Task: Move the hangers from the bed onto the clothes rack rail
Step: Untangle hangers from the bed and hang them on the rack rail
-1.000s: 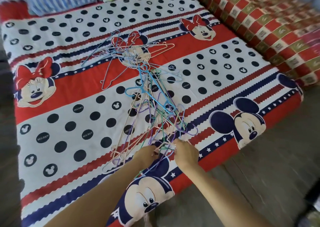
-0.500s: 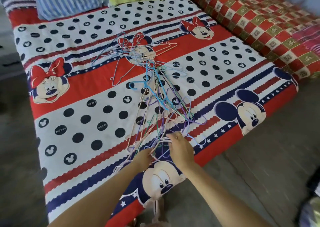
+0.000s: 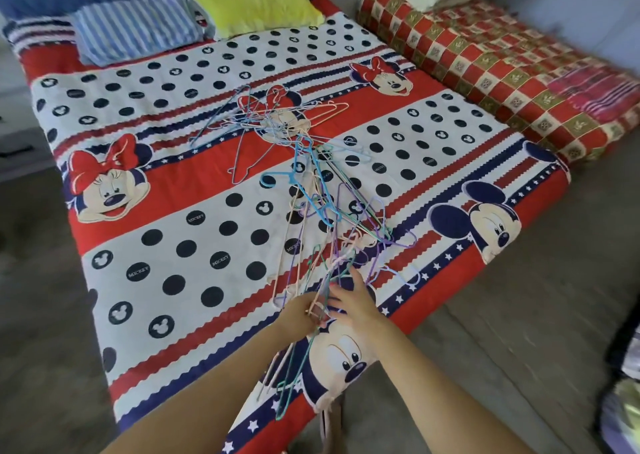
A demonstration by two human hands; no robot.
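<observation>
A tangled pile of thin wire hangers [image 3: 322,190] in pink, blue, purple and green lies in a long heap down the middle of the bed [image 3: 180,245], which has a red, white and navy cartoon-mouse cover. At the near end of the heap my left hand [image 3: 300,311] grips a bunch of hangers [image 3: 291,377] that hang down past my wrist. Beside it, my right hand [image 3: 353,301] reaches into the hanger hooks with fingers spread. No clothes rack is in view.
A striped pillow [image 3: 138,34] and a yellow pillow [image 3: 256,10] lie at the bed's head. A second mattress [image 3: 485,69] with a red checked cover and folded bedding sits to the right. Grey floor [image 3: 519,315] lies around the bed's near corner.
Both hands have drawn back toward the bed's near edge. My left hand now holds a bunch of hangers lifted off the heap; the view has pulled back and tilted up.
</observation>
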